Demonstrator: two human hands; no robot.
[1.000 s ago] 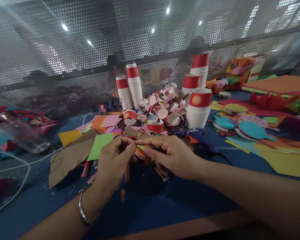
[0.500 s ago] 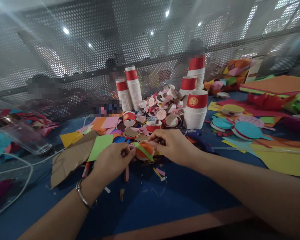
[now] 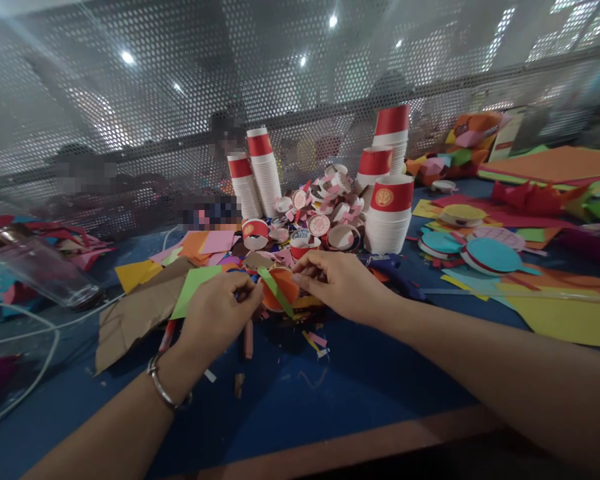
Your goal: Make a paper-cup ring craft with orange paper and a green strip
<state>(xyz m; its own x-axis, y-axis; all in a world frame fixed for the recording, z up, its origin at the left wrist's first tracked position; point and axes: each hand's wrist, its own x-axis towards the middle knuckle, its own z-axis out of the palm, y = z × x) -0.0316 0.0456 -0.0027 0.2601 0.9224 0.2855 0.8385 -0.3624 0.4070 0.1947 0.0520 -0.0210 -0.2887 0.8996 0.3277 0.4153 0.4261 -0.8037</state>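
Between my hands is a round orange paper disc [image 3: 287, 285] with a pale rim, tilted upright. A bright green paper strip [image 3: 275, 291] lies slantwise across its left part. My right hand [image 3: 337, 279] pinches the disc's right edge between thumb and fingers. At the disc's left edge, my left hand [image 3: 225, 303] is closed with thumb and forefinger together; what lies between those fingertips is hidden. A heap of cut paper cup pieces [image 3: 337, 207] rises just behind the disc. Paper scraps [image 3: 317, 340] lie on the table below it.
Stacked red-and-white paper cups [image 3: 389, 217] stand behind my right hand. A blue tool [image 3: 393, 270], perhaps a glue gun, lies near my right wrist. Torn cardboard [image 3: 140, 310] and green paper [image 3: 195, 287] are at left, beside a clear tumbler [image 3: 55, 270]. Blue-topped discs [image 3: 495, 255] lie right.
The whole view has shifted slightly. The disc now faces me more and the green strip sits farther left on it, with both hands still at its edges.
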